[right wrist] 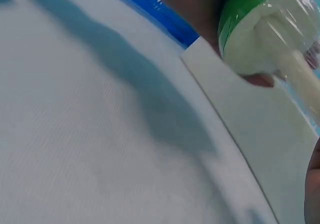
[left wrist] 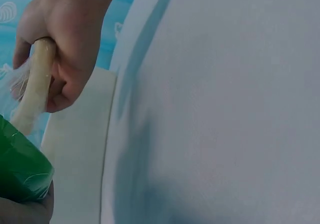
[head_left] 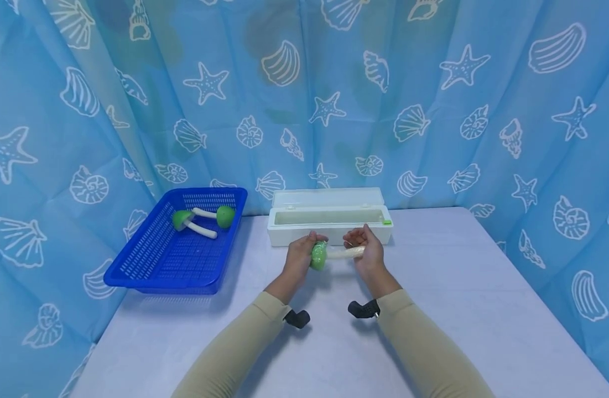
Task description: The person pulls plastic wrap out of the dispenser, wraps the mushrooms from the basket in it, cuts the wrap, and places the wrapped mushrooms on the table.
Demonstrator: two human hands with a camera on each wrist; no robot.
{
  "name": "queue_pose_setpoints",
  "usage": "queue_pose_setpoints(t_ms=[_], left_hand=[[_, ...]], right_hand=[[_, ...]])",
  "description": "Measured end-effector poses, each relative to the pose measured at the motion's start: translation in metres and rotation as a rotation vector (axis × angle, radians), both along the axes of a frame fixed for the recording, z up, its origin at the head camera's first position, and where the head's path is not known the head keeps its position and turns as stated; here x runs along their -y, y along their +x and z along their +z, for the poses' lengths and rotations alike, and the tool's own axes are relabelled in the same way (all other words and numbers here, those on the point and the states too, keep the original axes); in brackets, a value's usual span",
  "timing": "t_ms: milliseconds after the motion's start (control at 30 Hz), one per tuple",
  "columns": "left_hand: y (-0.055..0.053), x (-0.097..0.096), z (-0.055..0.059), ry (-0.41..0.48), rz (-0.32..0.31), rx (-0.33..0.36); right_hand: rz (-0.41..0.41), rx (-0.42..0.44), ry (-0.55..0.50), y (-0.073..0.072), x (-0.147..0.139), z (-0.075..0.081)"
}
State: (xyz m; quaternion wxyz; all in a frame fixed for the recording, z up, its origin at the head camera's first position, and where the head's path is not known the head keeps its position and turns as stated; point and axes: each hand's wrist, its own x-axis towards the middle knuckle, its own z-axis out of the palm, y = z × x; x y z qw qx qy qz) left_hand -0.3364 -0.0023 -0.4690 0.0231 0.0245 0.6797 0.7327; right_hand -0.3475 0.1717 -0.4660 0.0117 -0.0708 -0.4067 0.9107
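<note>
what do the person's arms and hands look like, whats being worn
The left sleeve and right sleeve are long, plain and beige, ending near the wrists. A left black attachment and right black attachment, short and blunt-ended, jut out by the cuffs. The left hand and right hand wear no gloves.

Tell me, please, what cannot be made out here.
- Wrapped mushroom: left wrist view, cap cut off by left edge.
- Left hand: same view, mostly beyond lower-left corner.
- Right hand: right wrist view, mostly beyond right edge.
- Green piece on white box: head view, too small to identify.
</note>
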Motion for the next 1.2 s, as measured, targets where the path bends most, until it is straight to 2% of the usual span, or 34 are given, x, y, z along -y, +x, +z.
queue_pose_setpoints(t_ms=[167, 233, 367, 433, 633, 767, 900, 1067, 1133, 1200], left_hand=[[0.001, 0.005, 0.005, 0.015, -0.053, -0.078], [0.002, 0.007, 0.009, 0.023, -0.070, -0.104], [0.003, 0.011, 0.014, 0.066, -0.103, -0.126], [0.003, 0.011, 0.013, 0.072, -0.105, -0.129], [0.000, 0.011, 0.007, 0.030, -0.050, -0.166], [-0.003, 0.010, 0.003, -0.106, -0.020, -0.174], [-0.003, 0.009, 0.004, -0.222, 0.007, -0.164], [-0.001, 0.013, 0.011, -0.203, 0.069, -0.104], [-0.002, 0.016, 0.012, -0.180, 0.077, -0.084], [-0.004, 0.020, 0.012, -0.154, 0.068, -0.058]], right_hand=[[0.041, 0.037, 0.141, -0.002, -0.002, -0.006], [0.078, 0.045, 0.233, -0.002, -0.004, -0.008], [0.138, 0.065, 0.395, -0.001, -0.006, -0.010], [0.160, 0.077, 0.440, 0.000, -0.006, -0.011], [0.210, 0.082, 0.459, 0.002, -0.004, -0.011], [0.237, 0.059, 0.505, 0.003, -0.003, -0.010], [0.265, 0.052, 0.548, 0.003, -0.002, -0.011], [0.283, 0.051, 0.616, 0.003, -0.001, -0.012], [0.306, 0.021, 0.690, 0.004, -0.004, -0.013], [0.347, -0.023, 0.806, 0.005, -0.009, -0.014]])
